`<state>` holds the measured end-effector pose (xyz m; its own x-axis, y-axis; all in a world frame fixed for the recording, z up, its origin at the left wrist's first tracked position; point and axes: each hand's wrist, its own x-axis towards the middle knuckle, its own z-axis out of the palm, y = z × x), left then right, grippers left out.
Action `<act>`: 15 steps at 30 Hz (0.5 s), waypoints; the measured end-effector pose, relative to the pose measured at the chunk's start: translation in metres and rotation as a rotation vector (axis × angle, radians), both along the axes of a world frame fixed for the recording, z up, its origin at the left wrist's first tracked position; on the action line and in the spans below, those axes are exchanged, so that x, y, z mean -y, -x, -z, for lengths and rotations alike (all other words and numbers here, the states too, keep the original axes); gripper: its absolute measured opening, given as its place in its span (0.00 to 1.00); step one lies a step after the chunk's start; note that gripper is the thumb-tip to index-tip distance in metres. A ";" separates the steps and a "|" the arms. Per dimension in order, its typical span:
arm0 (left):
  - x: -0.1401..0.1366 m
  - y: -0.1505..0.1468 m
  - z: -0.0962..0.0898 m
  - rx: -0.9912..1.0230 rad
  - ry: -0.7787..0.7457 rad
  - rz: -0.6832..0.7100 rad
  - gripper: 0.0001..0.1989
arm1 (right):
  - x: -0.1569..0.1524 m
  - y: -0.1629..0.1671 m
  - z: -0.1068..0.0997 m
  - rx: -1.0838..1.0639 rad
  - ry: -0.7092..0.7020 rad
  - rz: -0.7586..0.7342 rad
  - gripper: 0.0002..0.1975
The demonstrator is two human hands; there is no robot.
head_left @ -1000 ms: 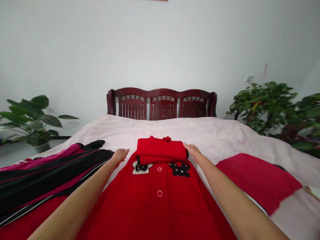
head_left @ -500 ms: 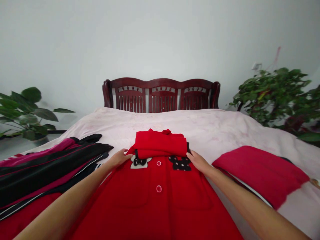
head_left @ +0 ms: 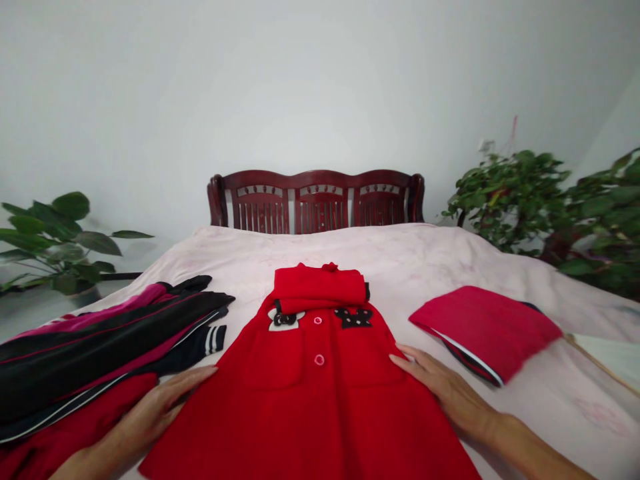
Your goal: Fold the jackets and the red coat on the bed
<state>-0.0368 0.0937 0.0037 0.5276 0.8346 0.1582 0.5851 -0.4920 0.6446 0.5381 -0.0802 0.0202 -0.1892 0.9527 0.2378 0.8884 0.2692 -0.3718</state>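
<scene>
A red coat (head_left: 320, 413) with round buttons and two pockets lies spread in front of me, its sleeves folded across the upper part in a thick band. A white patch (head_left: 285, 320) and a black spotted patch (head_left: 353, 318) show just below that band. At the coat's left edge rests my left hand (head_left: 167, 403), fingers stretched out. My right hand (head_left: 440, 383) lies along the right edge, its fingertips on the red cloth and fingers extended. Neither hand grips anything.
Dark and magenta clothes (head_left: 100, 347) are piled at the left. A folded crimson garment (head_left: 490, 330) lies at the right on the pale pink bedsheet (head_left: 380, 247). Beyond stands a dark wooden headboard (head_left: 320, 200). Potted plants (head_left: 60, 240) flank the bed.
Both hands have let go near the folded sleeves and moved down towards me along the coat's sides. The view has shifted slightly.
</scene>
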 end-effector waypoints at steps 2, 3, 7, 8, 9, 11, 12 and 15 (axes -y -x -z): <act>0.000 -0.007 -0.003 -0.038 0.002 0.056 0.22 | -0.002 0.005 0.003 0.010 -0.004 -0.014 0.27; 0.000 -0.011 -0.004 -0.055 0.004 0.068 0.23 | -0.004 0.005 0.005 0.009 -0.007 -0.022 0.27; 0.002 -0.026 -0.013 0.000 0.007 0.072 0.21 | -0.018 0.005 0.003 -0.066 -0.056 -0.044 0.22; 0.001 -0.029 -0.018 0.035 0.001 0.067 0.20 | -0.022 0.005 -0.002 -0.095 -0.069 -0.043 0.21; 0.001 -0.032 -0.023 0.065 -0.009 0.062 0.19 | -0.025 0.005 -0.008 -0.122 -0.082 -0.038 0.20; 0.000 -0.032 -0.032 0.097 -0.028 0.058 0.17 | -0.026 0.005 -0.024 -0.153 -0.100 -0.040 0.18; 0.000 -0.031 -0.034 0.102 -0.030 0.066 0.16 | -0.023 0.005 -0.032 -0.155 -0.103 -0.045 0.18; 0.009 -0.019 -0.025 0.122 0.023 0.052 0.14 | -0.001 0.003 -0.044 -0.128 -0.064 -0.062 0.17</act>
